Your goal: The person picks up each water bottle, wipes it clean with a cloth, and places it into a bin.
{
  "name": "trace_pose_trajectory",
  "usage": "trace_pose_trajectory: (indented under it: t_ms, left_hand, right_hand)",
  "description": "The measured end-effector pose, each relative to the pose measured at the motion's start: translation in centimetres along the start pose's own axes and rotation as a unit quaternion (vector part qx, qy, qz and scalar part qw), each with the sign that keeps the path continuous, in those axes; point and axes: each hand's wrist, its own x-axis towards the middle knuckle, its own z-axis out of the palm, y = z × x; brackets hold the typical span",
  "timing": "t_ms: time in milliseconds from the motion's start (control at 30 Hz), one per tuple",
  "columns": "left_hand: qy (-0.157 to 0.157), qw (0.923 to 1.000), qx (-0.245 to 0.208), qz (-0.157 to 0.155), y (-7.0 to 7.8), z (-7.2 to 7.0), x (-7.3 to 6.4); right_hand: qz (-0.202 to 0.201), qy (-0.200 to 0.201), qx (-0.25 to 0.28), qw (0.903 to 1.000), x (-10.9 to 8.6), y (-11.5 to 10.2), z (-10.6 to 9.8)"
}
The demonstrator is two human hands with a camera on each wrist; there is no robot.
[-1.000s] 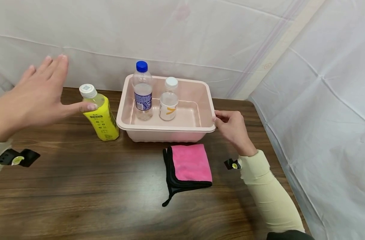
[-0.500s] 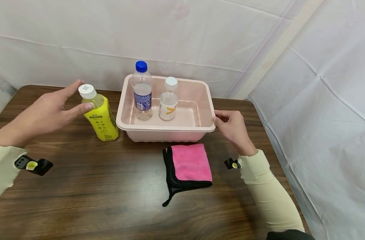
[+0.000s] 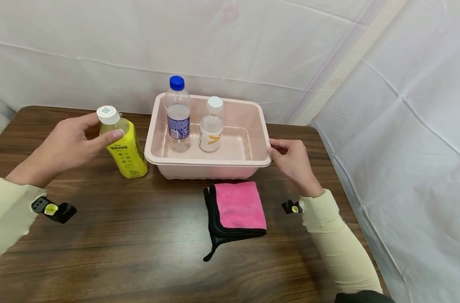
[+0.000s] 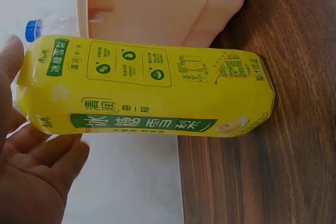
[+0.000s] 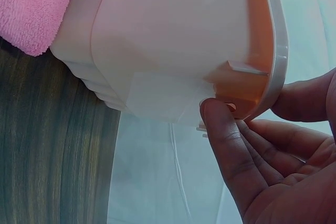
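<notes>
My left hand [image 3: 72, 141] is round the upper part of a yellow-labelled drink bottle [image 3: 128, 155] with a white cap. Its thumb lies across the front and the fingers go behind. Upright on the table, the bottle stands just left of a pale pink plastic basin [image 3: 211, 162]. My right hand [image 3: 292, 162] pinches the basin's right rim, thumb on one side and fingers beneath, as the right wrist view shows. Inside the basin stand a clear bottle [image 3: 178, 126] with a blue cap and a shorter clear bottle [image 3: 211, 132] with a white cap.
A folded pink cloth [image 3: 239, 206] with black edging lies in front of the basin on the dark wooden table [image 3: 139, 252]. White sheeting [image 3: 215, 42] hangs behind the table and along its right side.
My left hand has come down and right from above the table, its spread fingers closing round the yellow-labelled bottle. The right hand has kept its hold on the basin rim.
</notes>
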Motion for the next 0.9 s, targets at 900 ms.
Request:
trace_pose_trajectory:
  t_ms: [900]
  left_hand:
    - [0.067, 0.9971, -0.018, 0.031, 0.4, -0.8, -2.4]
  right_hand:
    - [-0.002, 0.005, 0.0, 1.0, -0.1, -0.1, 0.1]
